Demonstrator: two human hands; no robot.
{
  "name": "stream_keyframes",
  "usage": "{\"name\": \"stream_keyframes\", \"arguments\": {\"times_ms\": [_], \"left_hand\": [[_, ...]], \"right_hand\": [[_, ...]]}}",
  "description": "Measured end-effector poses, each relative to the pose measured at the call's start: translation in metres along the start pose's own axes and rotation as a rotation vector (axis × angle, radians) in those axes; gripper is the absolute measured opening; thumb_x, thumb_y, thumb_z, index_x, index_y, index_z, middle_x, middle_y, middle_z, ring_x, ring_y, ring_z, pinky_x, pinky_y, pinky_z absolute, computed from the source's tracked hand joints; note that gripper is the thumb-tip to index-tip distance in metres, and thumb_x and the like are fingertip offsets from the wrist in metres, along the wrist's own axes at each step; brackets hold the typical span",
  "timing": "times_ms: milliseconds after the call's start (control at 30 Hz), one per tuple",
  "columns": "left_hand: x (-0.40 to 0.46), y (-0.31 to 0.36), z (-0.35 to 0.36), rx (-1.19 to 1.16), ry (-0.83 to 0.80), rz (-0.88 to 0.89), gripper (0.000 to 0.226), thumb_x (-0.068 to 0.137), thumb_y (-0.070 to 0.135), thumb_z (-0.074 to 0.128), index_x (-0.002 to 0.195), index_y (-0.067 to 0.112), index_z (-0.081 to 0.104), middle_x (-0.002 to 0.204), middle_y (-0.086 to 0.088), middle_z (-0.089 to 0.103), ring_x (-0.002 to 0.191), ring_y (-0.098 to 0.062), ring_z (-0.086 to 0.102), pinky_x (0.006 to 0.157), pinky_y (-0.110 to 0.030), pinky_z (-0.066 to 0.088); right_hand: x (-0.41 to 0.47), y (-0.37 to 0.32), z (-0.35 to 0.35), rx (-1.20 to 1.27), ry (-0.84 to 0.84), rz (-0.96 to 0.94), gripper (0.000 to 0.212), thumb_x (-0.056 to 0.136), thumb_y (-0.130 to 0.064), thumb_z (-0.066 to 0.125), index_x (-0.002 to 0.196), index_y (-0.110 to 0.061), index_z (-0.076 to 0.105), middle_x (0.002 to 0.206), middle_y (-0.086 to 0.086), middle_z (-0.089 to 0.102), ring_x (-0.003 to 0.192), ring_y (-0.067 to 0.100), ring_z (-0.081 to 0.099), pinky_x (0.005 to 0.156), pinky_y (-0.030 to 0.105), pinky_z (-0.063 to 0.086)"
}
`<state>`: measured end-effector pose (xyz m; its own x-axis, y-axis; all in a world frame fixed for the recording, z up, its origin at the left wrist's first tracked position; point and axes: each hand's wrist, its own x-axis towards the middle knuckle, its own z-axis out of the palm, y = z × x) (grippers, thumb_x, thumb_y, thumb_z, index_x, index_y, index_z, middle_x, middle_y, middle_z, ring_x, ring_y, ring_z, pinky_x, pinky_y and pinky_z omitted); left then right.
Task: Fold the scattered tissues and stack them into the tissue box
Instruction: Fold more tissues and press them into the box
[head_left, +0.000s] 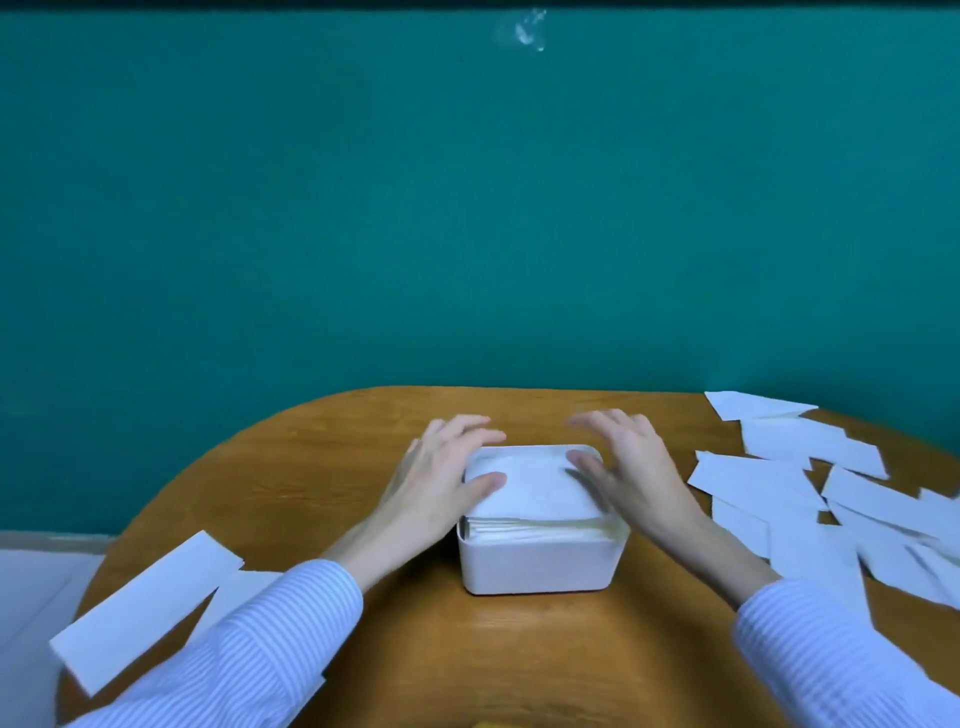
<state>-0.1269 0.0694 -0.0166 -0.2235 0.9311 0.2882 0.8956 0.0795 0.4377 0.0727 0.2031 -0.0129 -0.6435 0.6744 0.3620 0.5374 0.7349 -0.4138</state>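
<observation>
Here, from the head camera, I see the small white rounded-corner plastic tissue box (540, 564) sitting mid-counter on the rounded brown wooden counter (415, 649), filled to the rim with a stack of folded white tissues (530, 491). My left hand (441, 478) lies over the box's left edge, fingers straight and spread, thumb resting on the top tissue; its grip is apart, holding nothing. My right hand (631, 467) mirrors it on the right edge, fingers straight, thumb on the stack, somewhat blurred, grip likewise apart. Scattered loose white tissue sheets (810, 493) overlap in a heap on the counter's right side, well apart from the box. One long folded white tissue strip (145, 608) lies at the counter's left edge, beside my blue-and-white striped left sleeve (249, 644). A teal wall (467, 208) rises behind.
</observation>
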Motion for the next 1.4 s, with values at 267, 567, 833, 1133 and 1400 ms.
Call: {"name": "stream_keyframes", "arguments": {"times_ms": [267,567,833,1133,1400], "left_hand": [[-0.007,0.005,0.009,0.089,-0.222,-0.017,0.050,0.098,0.042,0.059,0.146,0.034,0.049,0.152,0.019,0.044,0.141,-0.015,0.041,0.114,-0.032,0.028],[-0.008,0.011,0.005,0.195,-0.318,0.008,0.048,0.105,0.038,0.046,0.152,0.033,0.040,0.162,0.011,0.029,0.151,-0.011,0.022,0.115,-0.035,0.018],[-0.092,-0.006,-0.048,0.074,0.020,-0.041,0.046,0.104,0.043,0.045,0.150,0.042,0.040,0.158,0.021,0.031,0.146,0.001,0.026,0.117,-0.027,0.019],[-0.235,-0.077,-0.064,0.094,-0.056,-0.484,0.043,0.104,0.039,0.046,0.147,0.036,0.046,0.158,0.018,0.035,0.142,-0.005,0.038,0.114,-0.025,0.030],[-0.270,-0.101,-0.039,-0.036,-0.168,-0.377,0.046,0.107,0.037,0.042,0.152,0.039,0.036,0.159,0.032,0.014,0.141,0.019,0.001,0.119,-0.020,0.010]], "right_hand": [[-0.020,-0.010,0.006,-0.309,-0.344,-0.133,0.042,0.102,-0.041,0.046,0.143,-0.040,0.045,0.153,-0.016,0.039,0.137,0.010,0.040,0.113,0.034,0.022],[-0.010,-0.015,0.007,-0.287,-0.387,-0.073,0.041,0.100,-0.039,0.051,0.141,-0.041,0.048,0.151,-0.016,0.043,0.137,0.012,0.039,0.119,0.039,0.013],[-0.037,-0.080,0.017,0.074,-0.149,-0.330,0.031,0.098,-0.031,0.059,0.128,-0.036,0.063,0.142,-0.015,0.053,0.131,0.005,0.047,0.109,0.028,0.038],[-0.066,-0.169,0.117,0.106,-0.563,-0.614,0.036,0.104,-0.028,0.044,0.138,-0.038,0.052,0.149,-0.020,0.044,0.141,-0.006,0.030,0.116,0.018,0.026],[-0.081,-0.176,0.157,0.000,-0.635,-0.701,0.038,0.106,-0.037,0.034,0.141,-0.041,0.045,0.149,-0.020,0.039,0.137,0.001,0.034,0.111,0.023,0.032]]}}
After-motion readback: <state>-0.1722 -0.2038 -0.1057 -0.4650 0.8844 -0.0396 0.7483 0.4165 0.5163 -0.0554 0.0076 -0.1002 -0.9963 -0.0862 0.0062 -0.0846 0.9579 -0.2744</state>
